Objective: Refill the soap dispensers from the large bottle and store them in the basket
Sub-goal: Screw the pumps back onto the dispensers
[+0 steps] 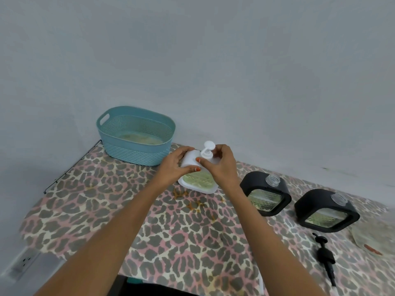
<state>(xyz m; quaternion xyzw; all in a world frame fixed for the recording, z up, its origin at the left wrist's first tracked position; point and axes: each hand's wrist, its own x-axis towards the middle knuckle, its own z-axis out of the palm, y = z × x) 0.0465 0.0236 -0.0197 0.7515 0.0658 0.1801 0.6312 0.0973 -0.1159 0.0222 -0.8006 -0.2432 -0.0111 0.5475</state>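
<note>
Gripping the white soap dispenser at its shoulder with our left hand, we pinch its white pump with our right hand, mid-table on the leopard-print cloth. A teal basket stands far left; two uncapped black dispensers and a black pump lie right.

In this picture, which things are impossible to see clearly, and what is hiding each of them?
All in the head view:
1. The white dispenser: the right hand and left hand cover its neck; pump tightness unknown.
2. The basket: its floor shows only a pale blur, contents unclear.
3. A pale object at right: cut off by the frame edge, blurred.
</note>
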